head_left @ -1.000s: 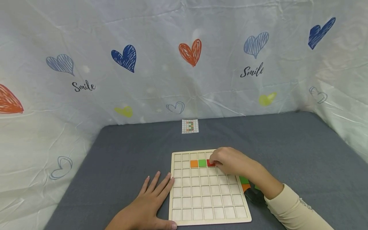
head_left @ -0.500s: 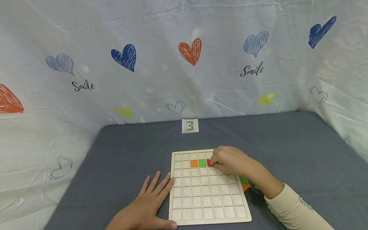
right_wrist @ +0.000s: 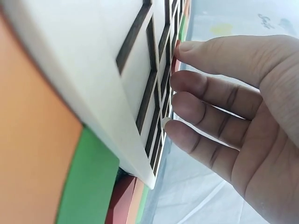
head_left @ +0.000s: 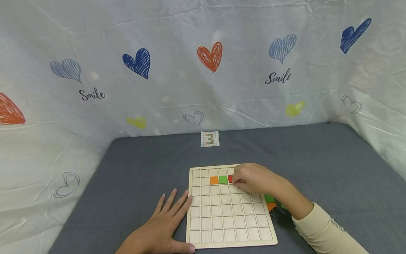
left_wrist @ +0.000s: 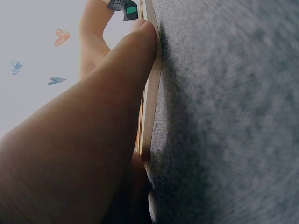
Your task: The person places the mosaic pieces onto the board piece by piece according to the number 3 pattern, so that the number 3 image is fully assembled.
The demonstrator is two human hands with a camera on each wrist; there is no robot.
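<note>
Lying on the wooden grid board (head_left: 227, 222) beside a green square tile (head_left: 223, 180), a red square tile (head_left: 230, 179), judged light, stiff and smooth, is pinched by the right hand (head_left: 257, 179) at its edges, the likeliest hold, while the board's left side is touched by the splayed left hand (head_left: 163, 224), grasping nothing.

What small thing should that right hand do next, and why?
I'd say the right hand should let go of the red tile and lift: it appears to line up with the green tile and orange tile in one row, while the left hand touches the edge of the board.
</note>
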